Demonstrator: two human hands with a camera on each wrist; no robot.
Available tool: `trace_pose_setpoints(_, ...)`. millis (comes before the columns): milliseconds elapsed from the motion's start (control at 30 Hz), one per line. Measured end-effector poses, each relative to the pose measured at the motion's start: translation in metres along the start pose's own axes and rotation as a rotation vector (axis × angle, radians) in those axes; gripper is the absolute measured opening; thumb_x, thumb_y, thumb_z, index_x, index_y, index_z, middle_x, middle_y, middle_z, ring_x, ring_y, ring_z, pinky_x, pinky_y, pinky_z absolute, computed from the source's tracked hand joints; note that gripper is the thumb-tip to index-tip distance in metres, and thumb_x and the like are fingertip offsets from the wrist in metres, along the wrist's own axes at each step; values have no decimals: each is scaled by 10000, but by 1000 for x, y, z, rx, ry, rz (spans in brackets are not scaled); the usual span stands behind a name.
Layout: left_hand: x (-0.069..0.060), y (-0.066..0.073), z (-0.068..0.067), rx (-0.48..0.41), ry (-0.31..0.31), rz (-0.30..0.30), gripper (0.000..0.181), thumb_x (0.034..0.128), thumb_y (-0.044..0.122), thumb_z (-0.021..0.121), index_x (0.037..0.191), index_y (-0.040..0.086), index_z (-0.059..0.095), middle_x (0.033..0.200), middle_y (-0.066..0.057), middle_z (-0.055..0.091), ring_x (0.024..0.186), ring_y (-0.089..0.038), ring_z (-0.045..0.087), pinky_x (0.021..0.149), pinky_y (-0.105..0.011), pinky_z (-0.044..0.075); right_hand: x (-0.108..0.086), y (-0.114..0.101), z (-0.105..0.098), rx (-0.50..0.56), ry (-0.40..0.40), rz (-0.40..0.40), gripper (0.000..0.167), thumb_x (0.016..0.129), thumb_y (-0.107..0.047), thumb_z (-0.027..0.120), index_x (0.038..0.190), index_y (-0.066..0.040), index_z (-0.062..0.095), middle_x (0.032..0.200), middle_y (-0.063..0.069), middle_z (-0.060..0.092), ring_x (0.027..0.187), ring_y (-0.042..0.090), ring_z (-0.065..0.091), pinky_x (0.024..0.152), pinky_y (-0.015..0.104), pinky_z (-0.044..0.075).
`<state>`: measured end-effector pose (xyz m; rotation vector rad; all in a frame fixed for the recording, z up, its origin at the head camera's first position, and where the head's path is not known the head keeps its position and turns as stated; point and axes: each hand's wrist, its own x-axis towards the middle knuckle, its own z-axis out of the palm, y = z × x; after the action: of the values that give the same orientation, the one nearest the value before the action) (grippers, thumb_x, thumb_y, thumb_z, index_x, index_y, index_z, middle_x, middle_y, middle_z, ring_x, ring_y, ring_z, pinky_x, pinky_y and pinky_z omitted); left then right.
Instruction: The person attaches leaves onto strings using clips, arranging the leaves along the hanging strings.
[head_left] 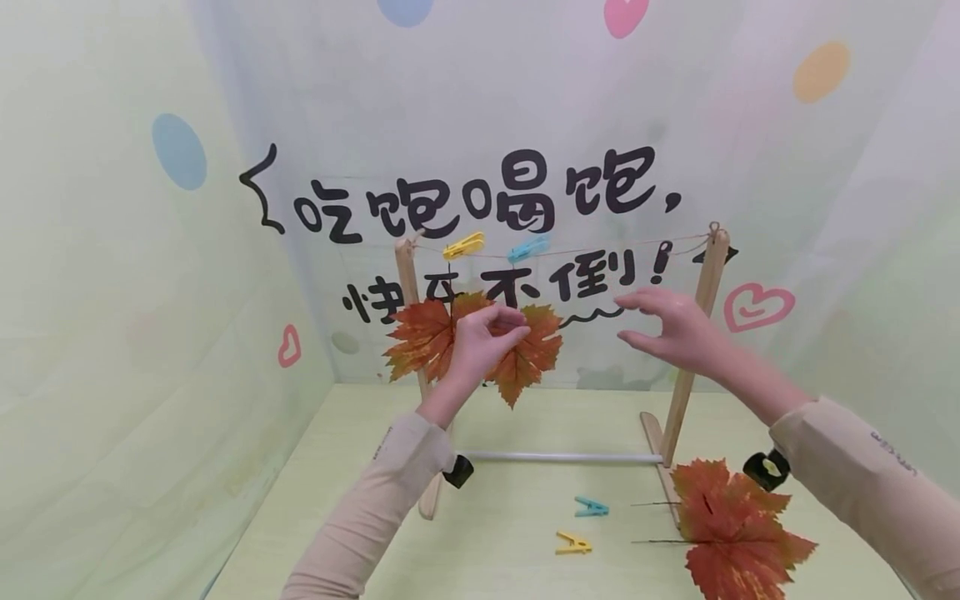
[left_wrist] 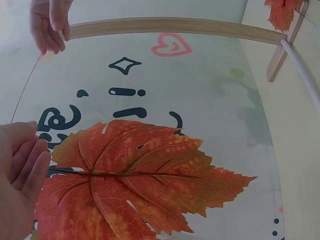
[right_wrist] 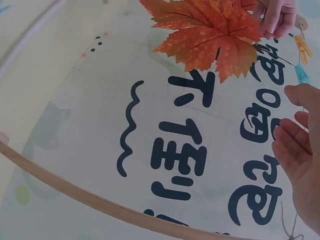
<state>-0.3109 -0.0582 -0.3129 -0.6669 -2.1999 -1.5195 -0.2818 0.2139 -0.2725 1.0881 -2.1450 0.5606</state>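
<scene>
Leaf-hanging step appears part complete: hung leaves (head_left: 517, 367) at 6 o'clock from clips (head_left: 528, 248); left hand (head_left: 482, 335), right hand (head_left: 675, 329) released; next move likely requires loose leaf (head_left: 750, 542), 4 o'clock from left hand

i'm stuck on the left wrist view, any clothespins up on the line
Observer: Yes, two in the head view: a yellow clothespin with a blue clothespin just right of it.
Operator: ok and any spares lying on the table
Observer: Yes, the head view shows another blue one and another yellow one on the table.
Operator: i see one leaf hanging by the left hand, is that the only one
Observer: No, in the head view two leaves hang side by side, partly hidden by the left hand.
</scene>
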Motion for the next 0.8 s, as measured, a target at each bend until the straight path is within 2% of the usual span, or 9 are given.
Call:
trace_pose_setpoints(233,-8,-8,11,7,-27,8,144,771,86,714,899,34,677,852,-71,679,730,-137,629,675,-214,522,-30,5,7,14,-34,78,396,654,7,768,1027,35,639,974,134,653,886,253,611,724,409,517)
trace_pose_setpoints(467,-20,-18,27,14,-116,-29,130,778,98,710,893,46,674,841,-48,677,710,-103,619,647,-193,513,-56,7,12,16,-77,159,397,669,-6,764,1043,35,635,996,131,649,892,253,610,722,421,516)
trace_pose_setpoints(800,-39,-32,49,17,-195,-42,143,779,87,707,908,35,672,863,-88,683,748,-109,637,663,-173,509,-94,10,24,-7,-97,239,380,673,-12,763,1024,53,634,990,157,654,894,285,612,713,437,514)
